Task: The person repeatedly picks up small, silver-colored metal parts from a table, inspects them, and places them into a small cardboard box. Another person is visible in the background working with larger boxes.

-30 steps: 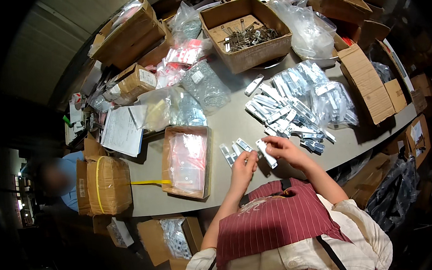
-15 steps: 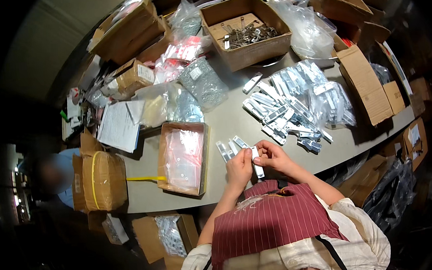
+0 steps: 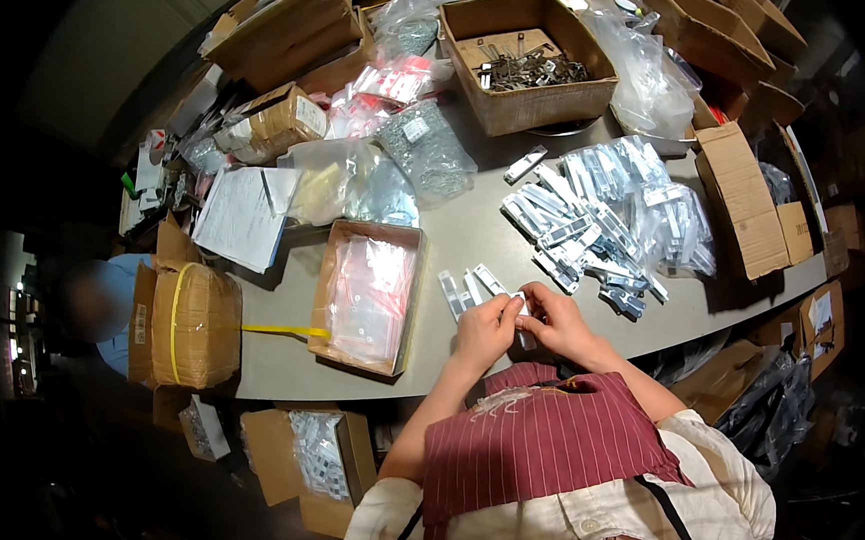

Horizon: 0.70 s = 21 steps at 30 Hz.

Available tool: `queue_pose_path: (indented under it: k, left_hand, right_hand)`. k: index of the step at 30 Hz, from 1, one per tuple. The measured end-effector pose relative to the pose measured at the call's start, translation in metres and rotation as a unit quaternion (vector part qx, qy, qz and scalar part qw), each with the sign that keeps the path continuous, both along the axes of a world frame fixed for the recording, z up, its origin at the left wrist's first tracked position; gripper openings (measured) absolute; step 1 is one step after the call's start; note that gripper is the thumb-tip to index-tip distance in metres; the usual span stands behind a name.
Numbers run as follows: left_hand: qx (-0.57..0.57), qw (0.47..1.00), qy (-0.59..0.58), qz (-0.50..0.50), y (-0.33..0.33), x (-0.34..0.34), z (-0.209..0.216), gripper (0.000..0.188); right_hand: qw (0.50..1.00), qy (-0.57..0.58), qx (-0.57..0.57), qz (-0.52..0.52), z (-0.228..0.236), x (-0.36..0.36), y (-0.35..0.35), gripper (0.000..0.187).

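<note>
Left hand [image 3: 485, 335] and right hand [image 3: 559, 326] pinch one part [image 3: 528, 340]

Loose parts [image 3: 450, 294] lie just beyond the left hand; a pile [image 3: 575, 230] spreads past the right, bags [image 3: 684, 232] beside it. An open box [image 3: 382, 233] stands left. The grip hides most of the held part; its near end shows between the hands.

This looks like a small workshop for packing or assembling parts. A broad grey table [image 3: 475, 232] carries a heap of loose silvery parts [image 3: 570, 230], more of them bagged in clear plastic beside it. An open cardboard box [image 3: 542, 114] holds small metal bits [image 3: 529, 71], and a shallow box [image 3: 411, 312] holds flat clear bags [image 3: 366, 295]. A strapped carton [image 3: 206, 326], written sheets [image 3: 241, 221] and the wearer's striped apron [image 3: 550, 442] fit a workplace.
</note>
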<state>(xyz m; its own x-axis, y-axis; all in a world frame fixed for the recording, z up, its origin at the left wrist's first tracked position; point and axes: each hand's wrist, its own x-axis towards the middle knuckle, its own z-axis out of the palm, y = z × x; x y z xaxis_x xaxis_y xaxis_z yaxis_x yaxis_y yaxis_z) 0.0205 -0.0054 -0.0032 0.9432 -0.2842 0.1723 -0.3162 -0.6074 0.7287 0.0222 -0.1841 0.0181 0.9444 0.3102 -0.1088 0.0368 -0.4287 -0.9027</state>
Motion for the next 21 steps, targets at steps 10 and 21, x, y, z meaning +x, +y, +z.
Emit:
queue_pose_path:
  k: [10,21]
  left_hand:
    - [-0.089,0.991,0.008,0.103,-0.004,-0.009,0.013,0.023]
    - [-0.648,0.612,0.425,0.156,0.031,-0.005,0.039,0.021]
  right_hand:
    - [0.966,0.139,0.215,-0.036,-0.008,0.002,0.001,0.038]
    - [0.828,0.287,0.461,-0.142,0.023,0.01,-0.015,0.037]
